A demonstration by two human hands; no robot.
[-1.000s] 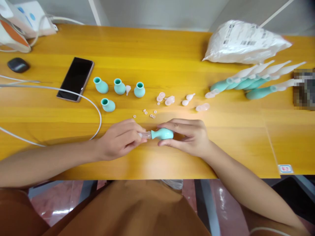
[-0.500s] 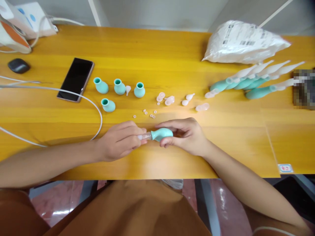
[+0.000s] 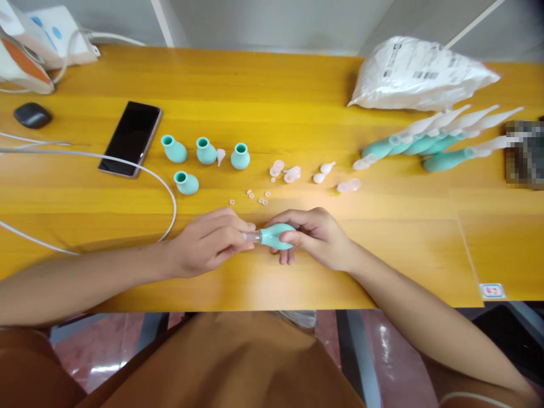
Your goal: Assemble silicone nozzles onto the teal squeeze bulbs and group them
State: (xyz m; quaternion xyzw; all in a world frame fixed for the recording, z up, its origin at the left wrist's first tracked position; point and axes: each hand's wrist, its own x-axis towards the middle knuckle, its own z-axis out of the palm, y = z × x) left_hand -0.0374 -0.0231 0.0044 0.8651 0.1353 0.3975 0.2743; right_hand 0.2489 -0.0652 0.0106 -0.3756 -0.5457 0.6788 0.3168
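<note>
teal bulb (image 3: 276,235) | lying sideways (clear tip (image 3: 251,236) pointing left) | above table edge

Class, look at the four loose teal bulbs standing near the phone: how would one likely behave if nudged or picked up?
Each teal bulb looks small and hollow, with an open neck, so probably light. The rounded body suggests it may tip and roll when nudged. The matching bulb fits between the fingers of the right hand, so it is likely easy to pinch.

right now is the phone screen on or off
Off. The phone lies flat on the table, left of the teal bulbs, and its screen is plain black.
</note>
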